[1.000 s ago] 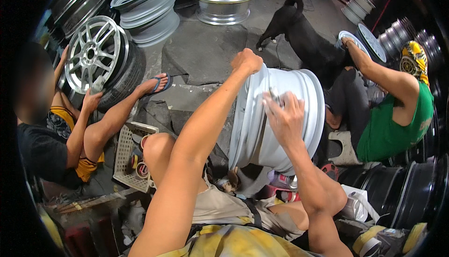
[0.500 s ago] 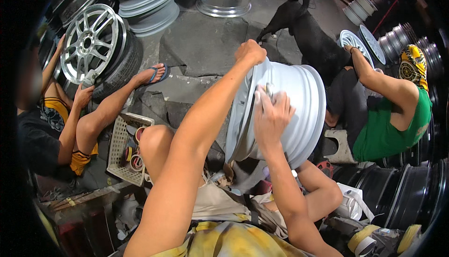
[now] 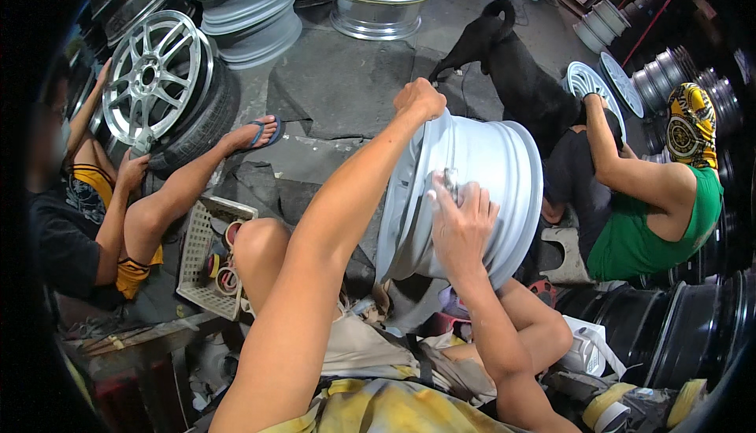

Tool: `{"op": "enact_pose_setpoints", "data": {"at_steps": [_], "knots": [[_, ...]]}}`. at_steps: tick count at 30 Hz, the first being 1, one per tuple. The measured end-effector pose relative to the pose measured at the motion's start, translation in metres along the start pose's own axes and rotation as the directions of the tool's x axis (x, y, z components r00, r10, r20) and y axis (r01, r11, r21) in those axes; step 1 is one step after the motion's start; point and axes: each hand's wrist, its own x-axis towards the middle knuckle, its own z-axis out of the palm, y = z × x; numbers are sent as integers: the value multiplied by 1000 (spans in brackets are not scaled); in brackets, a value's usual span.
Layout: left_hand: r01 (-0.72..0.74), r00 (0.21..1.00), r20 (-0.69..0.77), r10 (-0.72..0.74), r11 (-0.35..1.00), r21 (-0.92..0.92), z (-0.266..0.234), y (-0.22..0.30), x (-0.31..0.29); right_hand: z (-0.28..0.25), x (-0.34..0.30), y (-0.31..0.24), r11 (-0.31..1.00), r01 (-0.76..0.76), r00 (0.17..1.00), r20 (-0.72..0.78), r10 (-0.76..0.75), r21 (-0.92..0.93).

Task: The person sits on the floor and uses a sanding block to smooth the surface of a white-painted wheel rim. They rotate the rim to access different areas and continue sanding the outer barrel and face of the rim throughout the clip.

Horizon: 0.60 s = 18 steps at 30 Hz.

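Note:
A pale grey wheel rim (image 3: 492, 149) stands in front of me between my knees, its barrel turned to the right and its spoked face to the left. My left hand (image 3: 421, 100) is closed over the top edge of its face side, the fingertips hidden behind that edge. On the outside of the barrel lies my right hand (image 3: 465, 224), pressing a small greyish piece (image 3: 450, 177) to the surface with its fingers. What that piece is made of cannot be made out. Pale dust covers the fingers of this hand.
At the left a person holds a tool against a silver spoked wheel (image 3: 150, 74) beside a tyre (image 3: 206, 118). A person in a green top (image 3: 669, 220) sits at the right, by a black dog (image 3: 520, 78). A plastic basket (image 3: 193, 248) holds tape rolls. Stacked rims (image 3: 248, 19) stand behind.
My right hand has slid a little down the barrel, towards me, with the small piece. My left hand keeps its hold on the edge. The person in green has shifted an arm.

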Motion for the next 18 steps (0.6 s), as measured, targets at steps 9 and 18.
{"op": "enact_pose_setpoints", "data": {"at_steps": [9,18], "knots": [[-54,998,30,54,998,14,2,-3,0,-2,10,9,998,55,998,3,-55,-42],[-16,1000,-1,16,998,64,4,3,0,2,19,17,997,82,996,-35,-82,8]]}}
